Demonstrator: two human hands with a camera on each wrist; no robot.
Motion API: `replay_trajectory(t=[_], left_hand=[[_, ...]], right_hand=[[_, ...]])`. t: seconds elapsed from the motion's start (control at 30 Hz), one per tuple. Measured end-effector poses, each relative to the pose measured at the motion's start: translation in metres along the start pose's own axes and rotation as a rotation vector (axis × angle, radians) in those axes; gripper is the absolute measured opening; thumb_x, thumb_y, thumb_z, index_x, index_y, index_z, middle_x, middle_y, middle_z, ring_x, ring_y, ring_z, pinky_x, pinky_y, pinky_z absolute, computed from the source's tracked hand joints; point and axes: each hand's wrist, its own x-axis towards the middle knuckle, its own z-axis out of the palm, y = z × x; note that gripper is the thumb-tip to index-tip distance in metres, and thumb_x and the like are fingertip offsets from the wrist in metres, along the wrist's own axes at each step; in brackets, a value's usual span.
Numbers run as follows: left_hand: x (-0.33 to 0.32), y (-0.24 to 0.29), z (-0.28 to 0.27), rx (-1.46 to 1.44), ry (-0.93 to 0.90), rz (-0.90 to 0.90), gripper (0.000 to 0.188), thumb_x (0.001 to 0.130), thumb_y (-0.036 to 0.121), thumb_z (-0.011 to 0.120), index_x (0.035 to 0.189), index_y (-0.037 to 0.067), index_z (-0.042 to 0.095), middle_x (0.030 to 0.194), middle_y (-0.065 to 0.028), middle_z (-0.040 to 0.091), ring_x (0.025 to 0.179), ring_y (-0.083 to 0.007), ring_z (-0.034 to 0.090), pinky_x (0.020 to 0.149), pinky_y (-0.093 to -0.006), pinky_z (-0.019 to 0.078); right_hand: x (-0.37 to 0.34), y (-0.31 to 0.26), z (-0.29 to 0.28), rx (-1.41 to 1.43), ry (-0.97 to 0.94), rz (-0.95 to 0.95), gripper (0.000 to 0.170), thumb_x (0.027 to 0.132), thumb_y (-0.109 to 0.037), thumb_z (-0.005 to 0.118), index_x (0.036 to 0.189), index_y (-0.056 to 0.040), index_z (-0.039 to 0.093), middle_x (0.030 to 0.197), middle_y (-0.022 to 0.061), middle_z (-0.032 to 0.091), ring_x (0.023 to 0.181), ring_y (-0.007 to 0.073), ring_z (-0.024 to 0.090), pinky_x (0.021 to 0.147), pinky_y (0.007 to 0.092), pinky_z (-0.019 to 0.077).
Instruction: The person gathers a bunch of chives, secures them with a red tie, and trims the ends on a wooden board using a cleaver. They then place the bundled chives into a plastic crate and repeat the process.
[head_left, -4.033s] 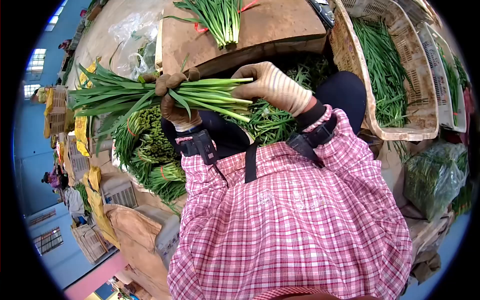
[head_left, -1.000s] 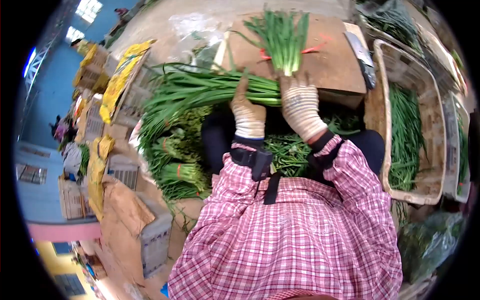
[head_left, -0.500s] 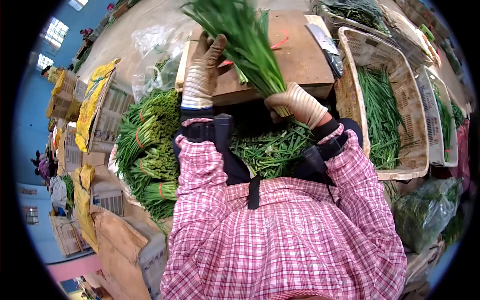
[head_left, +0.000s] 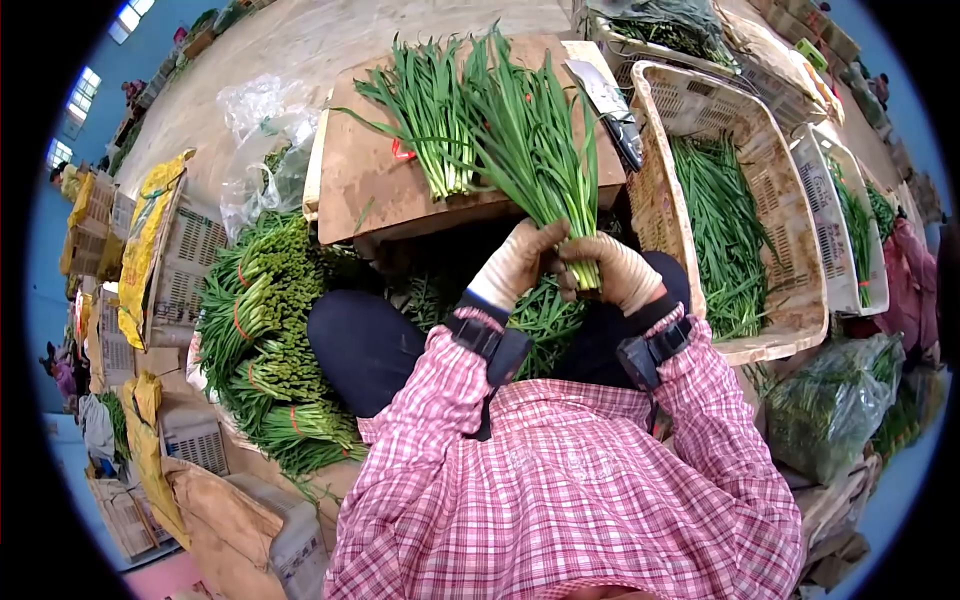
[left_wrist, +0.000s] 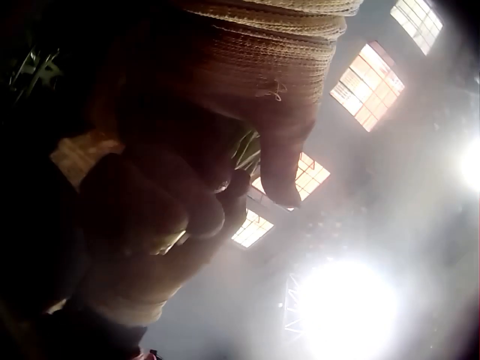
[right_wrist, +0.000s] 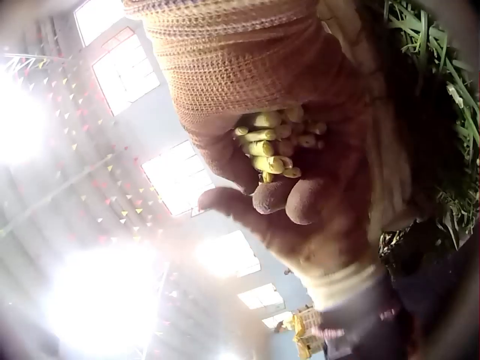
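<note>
A bunch of garlic chives (head_left: 540, 140) slants over the near right edge of the brown board, leaves away from me, pale stem ends toward me. My gloved right hand (head_left: 612, 268) grips the stems low down, near the cut ends. My gloved left hand (head_left: 522, 262) holds the same stems from the left, its fingers meeting the right hand's. In the right wrist view the cut stem ends (right_wrist: 274, 146) poke out between curled fingers. The left wrist view is dark, and the stems are mostly hidden there. Another bunch of chives (head_left: 430, 130) lies on the board with a red tie (head_left: 402, 150) under it.
A brown board (head_left: 350, 180) on a box stands before my knees. At its right lie a knife-like blade (head_left: 600, 90) and a plastic crate (head_left: 685, 230) of loose chives. Tied bunches (head_left: 260, 320) are piled at left, near a clear plastic bag (head_left: 255, 170). Loose greens lie between my legs.
The held bunch has turned from lying sideways to pointing away and now rests over the board. The left hand let go, reached over the board, then came back to the stems beside the right hand.
</note>
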Motion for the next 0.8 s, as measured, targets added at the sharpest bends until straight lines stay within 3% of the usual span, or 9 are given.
replay_trajectory(t=[0.1, 0.23, 0.3, 0.4, 0.47, 0.53, 0.63, 0.73, 0.8], left_hand=[[0.020, 0.000, 0.018, -0.387, -0.084, 0.159, 0.063, 0.083, 0.035, 0.071, 0.131, 0.000, 0.048, 0.119, -0.0170, 0.061, 0.106, -0.0282, 0.062, 0.090, -0.0403, 0.0524], [0.027, 0.006, 0.040, -0.250, 0.002, 0.216, 0.057, 0.083, 0.022, 0.070, 0.131, -0.001, 0.048, 0.105, -0.0157, 0.066, 0.096, -0.0292, 0.066, 0.086, -0.0396, 0.0539], [0.028, 0.006, 0.049, -0.247, 0.000, 0.234, 0.053, 0.082, 0.015, 0.067, 0.129, -0.001, 0.049, 0.099, -0.0143, 0.067, 0.093, -0.0293, 0.066, 0.084, -0.0397, 0.0547], [0.025, 0.006, 0.052, -0.250, -0.047, 0.226, 0.055, 0.078, 0.012, 0.067, 0.128, -0.002, 0.048, 0.096, -0.0151, 0.067, 0.090, -0.0304, 0.067, 0.079, -0.0410, 0.0566], [0.021, 0.004, 0.054, -0.253, -0.083, 0.252, 0.054, 0.078, 0.011, 0.067, 0.127, -0.002, 0.049, 0.094, -0.0150, 0.067, 0.088, -0.0299, 0.067, 0.077, -0.0405, 0.0572], [0.020, 0.005, 0.054, -0.215, -0.051, 0.244, 0.054, 0.077, 0.012, 0.067, 0.126, -0.003, 0.050, 0.093, -0.0140, 0.067, 0.085, -0.0274, 0.067, 0.075, -0.0377, 0.0573], [0.019, 0.021, 0.071, -0.020, -0.002, 0.222, 0.050, 0.077, 0.012, 0.069, 0.122, -0.002, 0.054, 0.100, -0.0122, 0.066, 0.083, -0.0209, 0.067, 0.074, -0.0329, 0.0564], [0.030, 0.029, 0.080, 0.122, -0.014, 0.232, 0.048, 0.076, 0.009, 0.069, 0.120, -0.002, 0.054, 0.102, -0.0096, 0.066, 0.084, -0.0194, 0.067, 0.076, -0.0327, 0.0562], [0.040, 0.032, 0.087, 0.168, -0.059, 0.207, 0.047, 0.074, 0.011, 0.072, 0.117, 0.000, 0.056, 0.102, -0.0086, 0.065, 0.085, -0.0184, 0.065, 0.077, -0.0318, 0.0541]], right_hand=[[-0.022, 0.007, 0.014, -0.018, 0.007, -0.009, 0.020, 0.084, -0.012, 0.062, 0.100, -0.0008, 0.057, 0.077, 0.0074, 0.059, 0.058, 0.0164, 0.058, 0.055, 0.0319, 0.0501], [-0.040, 0.013, 0.016, -0.194, 0.060, -0.073, 0.023, 0.082, -0.011, 0.065, 0.101, 0.0009, 0.057, 0.082, 0.0081, 0.062, 0.064, 0.0162, 0.061, 0.059, 0.0318, 0.0519], [-0.045, 0.016, 0.015, -0.481, 0.257, -0.386, 0.033, 0.078, -0.011, 0.072, 0.104, 0.0025, 0.056, 0.086, 0.0078, 0.064, 0.069, 0.0139, 0.061, 0.063, 0.0294, 0.0518], [-0.052, 0.023, 0.018, -0.681, 0.514, -0.423, 0.050, 0.072, -0.015, 0.079, 0.111, 0.0030, 0.053, 0.093, 0.0073, 0.064, 0.082, 0.0128, 0.061, 0.073, 0.0267, 0.0508], [-0.045, 0.038, 0.014, -0.591, 0.517, -0.468, 0.054, 0.071, -0.016, 0.081, 0.112, 0.0033, 0.052, 0.099, 0.0097, 0.065, 0.089, 0.0163, 0.062, 0.079, 0.0290, 0.0511], [-0.042, 0.047, 0.018, -0.734, 0.538, -0.581, 0.050, 0.073, -0.008, 0.077, 0.115, 0.0019, 0.052, 0.098, 0.0047, 0.062, 0.086, 0.0111, 0.059, 0.077, 0.0257, 0.0497], [-0.034, 0.052, 0.018, -0.627, 0.561, -0.586, 0.051, 0.071, -0.005, 0.078, 0.114, 0.0006, 0.052, 0.098, 0.0041, 0.062, 0.086, 0.0107, 0.058, 0.076, 0.0254, 0.0499], [-0.038, 0.046, 0.018, -0.438, 0.529, -0.566, 0.043, 0.070, -0.007, 0.078, 0.106, -0.0004, 0.054, 0.088, 0.0055, 0.065, 0.073, 0.0113, 0.062, 0.062, 0.0248, 0.0506], [-0.045, 0.042, 0.025, -0.393, 0.593, -0.587, 0.028, 0.073, -0.005, 0.072, 0.096, -0.0009, 0.057, 0.077, 0.0038, 0.064, 0.061, 0.0099, 0.059, 0.054, 0.0242, 0.0472]])
